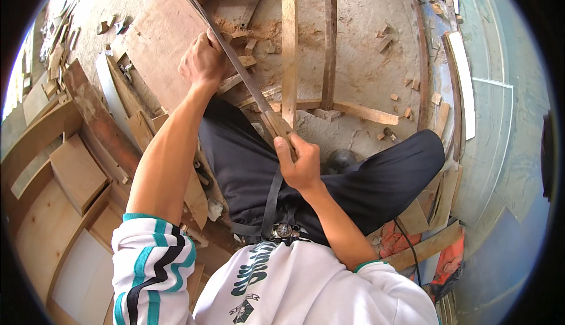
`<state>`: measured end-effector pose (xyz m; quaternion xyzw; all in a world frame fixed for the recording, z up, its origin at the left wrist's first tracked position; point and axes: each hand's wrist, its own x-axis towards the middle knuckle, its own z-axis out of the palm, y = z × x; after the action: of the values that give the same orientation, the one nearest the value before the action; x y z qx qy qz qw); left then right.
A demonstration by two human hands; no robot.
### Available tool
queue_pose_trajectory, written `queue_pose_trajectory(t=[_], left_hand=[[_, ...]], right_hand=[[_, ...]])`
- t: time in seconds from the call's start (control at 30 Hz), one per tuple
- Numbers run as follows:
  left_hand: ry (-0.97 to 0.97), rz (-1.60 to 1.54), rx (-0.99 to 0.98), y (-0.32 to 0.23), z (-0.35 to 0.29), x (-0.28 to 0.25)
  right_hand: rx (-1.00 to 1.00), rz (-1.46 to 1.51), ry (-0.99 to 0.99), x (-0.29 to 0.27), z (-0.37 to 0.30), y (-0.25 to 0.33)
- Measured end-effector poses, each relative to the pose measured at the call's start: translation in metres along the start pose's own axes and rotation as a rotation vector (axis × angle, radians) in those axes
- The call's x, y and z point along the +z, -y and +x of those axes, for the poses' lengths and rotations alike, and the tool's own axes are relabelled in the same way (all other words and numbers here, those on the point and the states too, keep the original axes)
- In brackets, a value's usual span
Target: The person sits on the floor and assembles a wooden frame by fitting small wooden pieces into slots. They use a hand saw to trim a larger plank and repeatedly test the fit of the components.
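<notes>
My right hand (299, 163) is closed round the wooden handle (276, 124) of what looks like a handsaw, thumb lying along the top. Its long, thin, dark blade (241, 69) runs up and to the left, seen almost edge-on; its teeth cannot be made out. The blade lies along the right edge of a reddish-brown plywood board (156, 45). My left hand (203, 60) grips that same edge, fingers curled over it, close beside the blade. The board slants in front of my left knee, and its underside is hidden.
Wooden frame bars (289, 42) stretch ahead across the dusty floor, joined by a crosspiece (365, 112). Curved wooden frames (41, 178) and offcuts crowd the left. At right are a white strip (462, 84), glass-like sheets (500, 125), a black cable (412, 245) and orange material (450, 260).
</notes>
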<state>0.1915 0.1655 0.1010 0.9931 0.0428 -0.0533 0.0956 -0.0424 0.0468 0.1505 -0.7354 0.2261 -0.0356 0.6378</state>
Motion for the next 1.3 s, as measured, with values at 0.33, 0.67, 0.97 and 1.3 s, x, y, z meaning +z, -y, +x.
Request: queue_pose_trajectory(t=[0.33,0.67,0.97,1.3], left_hand=[[0.032,0.019,-0.081,-0.007,0.001,-0.005],[-0.006,-0.007,-0.060,-0.004,0.004,-0.001],[0.004,-0.090,-0.126,-0.005,0.004,-0.006],[-0.020,-0.119,-0.147,-0.006,0.005,-0.006]], right_hand=[[0.030,-0.067,0.012,0.022,0.019,0.011],[0.044,-0.010,0.167,0.012,0.033,0.050],[-0.049,-0.045,0.195,0.009,0.026,0.058],[-0.034,-0.053,0.080,0.017,0.027,0.075]])
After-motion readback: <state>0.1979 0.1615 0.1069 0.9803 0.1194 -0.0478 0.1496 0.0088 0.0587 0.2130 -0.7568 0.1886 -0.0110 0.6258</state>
